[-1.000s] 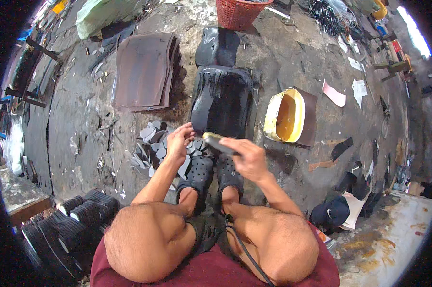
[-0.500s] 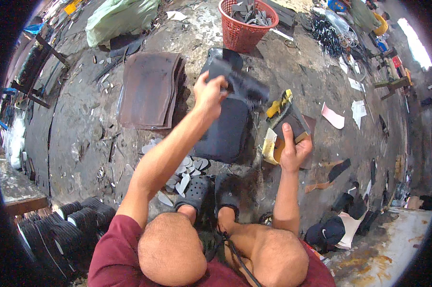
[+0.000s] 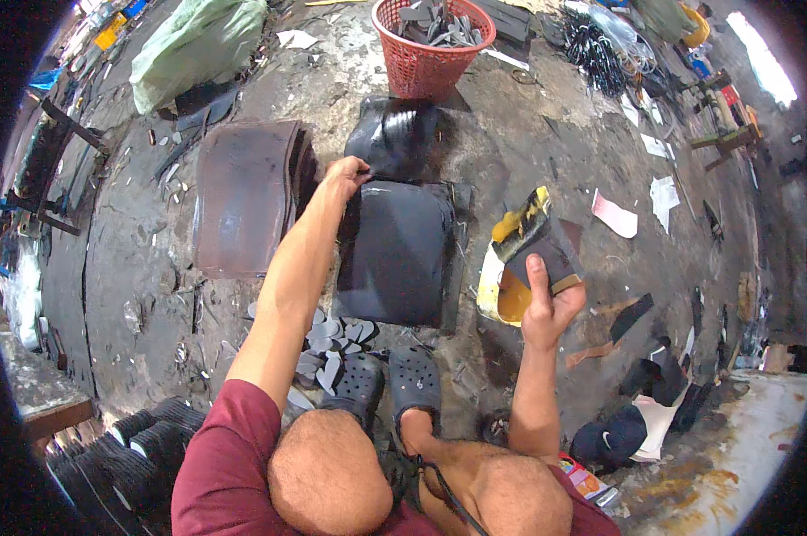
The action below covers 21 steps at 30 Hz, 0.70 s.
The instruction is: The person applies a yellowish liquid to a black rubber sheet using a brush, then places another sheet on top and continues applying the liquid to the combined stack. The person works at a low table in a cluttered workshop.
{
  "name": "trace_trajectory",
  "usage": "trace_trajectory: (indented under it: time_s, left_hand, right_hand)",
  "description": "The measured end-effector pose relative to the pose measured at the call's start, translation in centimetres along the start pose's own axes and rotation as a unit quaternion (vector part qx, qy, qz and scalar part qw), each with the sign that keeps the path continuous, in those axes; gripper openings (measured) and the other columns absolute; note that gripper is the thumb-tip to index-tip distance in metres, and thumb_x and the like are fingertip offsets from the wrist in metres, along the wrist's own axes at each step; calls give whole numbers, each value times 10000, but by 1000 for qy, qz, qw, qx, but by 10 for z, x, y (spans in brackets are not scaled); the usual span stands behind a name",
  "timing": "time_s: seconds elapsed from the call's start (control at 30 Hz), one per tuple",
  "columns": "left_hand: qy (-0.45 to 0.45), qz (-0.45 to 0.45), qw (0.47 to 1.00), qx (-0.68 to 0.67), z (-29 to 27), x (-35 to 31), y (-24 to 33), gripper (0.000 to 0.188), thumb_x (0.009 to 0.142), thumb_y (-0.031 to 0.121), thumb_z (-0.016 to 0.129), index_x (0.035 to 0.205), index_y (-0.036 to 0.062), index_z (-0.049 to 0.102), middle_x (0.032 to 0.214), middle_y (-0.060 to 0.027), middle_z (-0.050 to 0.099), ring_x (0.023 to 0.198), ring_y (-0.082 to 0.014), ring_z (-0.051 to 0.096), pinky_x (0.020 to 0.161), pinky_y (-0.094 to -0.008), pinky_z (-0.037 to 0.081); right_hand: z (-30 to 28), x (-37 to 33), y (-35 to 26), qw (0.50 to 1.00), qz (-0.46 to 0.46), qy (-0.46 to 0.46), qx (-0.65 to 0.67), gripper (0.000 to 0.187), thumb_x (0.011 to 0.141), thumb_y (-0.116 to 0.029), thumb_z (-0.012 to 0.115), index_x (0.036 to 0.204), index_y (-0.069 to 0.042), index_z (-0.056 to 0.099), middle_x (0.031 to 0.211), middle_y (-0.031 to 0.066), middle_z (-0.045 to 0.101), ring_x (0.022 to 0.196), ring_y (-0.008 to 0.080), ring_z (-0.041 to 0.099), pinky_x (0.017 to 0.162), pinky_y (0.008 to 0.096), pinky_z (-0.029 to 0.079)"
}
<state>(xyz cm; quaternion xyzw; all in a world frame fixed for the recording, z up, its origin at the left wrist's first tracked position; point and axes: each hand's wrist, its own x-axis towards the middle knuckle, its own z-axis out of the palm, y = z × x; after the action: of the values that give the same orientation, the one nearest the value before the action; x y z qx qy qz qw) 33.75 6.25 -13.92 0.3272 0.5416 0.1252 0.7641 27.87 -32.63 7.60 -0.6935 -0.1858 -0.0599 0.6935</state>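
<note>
My left hand (image 3: 348,171) reaches far forward, its fingers closed on the near left corner of a glossy, curved black sheet (image 3: 394,138). Just nearer lies a stack of flat black sheets (image 3: 394,255) with rounded corners. My right hand (image 3: 551,308), thumb on top, grips a dark flat rectangular piece (image 3: 539,255); whether it is a spreader I cannot tell. Close by it is a cut-open container (image 3: 490,299) with a yellow-coated rim. Thick yellow paste (image 3: 508,226) clings to a strip beyond the dark piece.
Brown sheets (image 3: 247,201) are stacked left of the black ones. Beyond stands a red basket (image 3: 432,62) of grey offcuts. Small grey oval pieces (image 3: 327,344) lie by my clogs (image 3: 412,380). A green plastic bag (image 3: 198,54) sits far left, a dark cap (image 3: 607,444) near right.
My left hand has moved left and slightly nearer. The black sheet, blurred in the air before, now lies curved beyond the stack. My right hand keeps its grip; the view has shifted slightly.
</note>
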Motion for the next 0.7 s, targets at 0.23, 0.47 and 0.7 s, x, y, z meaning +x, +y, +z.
trace_trajectory:
  time_s: [0.23,0.47,0.7]
  left_hand:
    - [68,165,936,303,-9,-3,-3,333,670,-91,776,973,-59,643,1036,-193,682,907,-313,696,695,-444,604]
    - [161,606,643,439,-28,-96,-26,463,756,166,801,1168,9,661,1196,-231,675,1166,-405,620,988,-448,505]
    - [-174,534,604,566,-135,-244,-131,484,807,105,735,1276,52,626,1396,-159,581,1347,-336,504,1142,-450,395]
  right_hand:
    - [14,6,-1,1000,7,-26,15,378,914,-33,710,1264,67,607,1121,96,698,1009,166,658,906,306,514]
    - [54,23,9,981,1,-103,-166,390,900,-189,740,1190,39,614,1030,169,722,947,262,707,848,360,537]
    - [122,43,63,955,26,-203,-213,366,864,-205,694,1189,-48,636,1027,201,727,979,376,712,852,450,546]
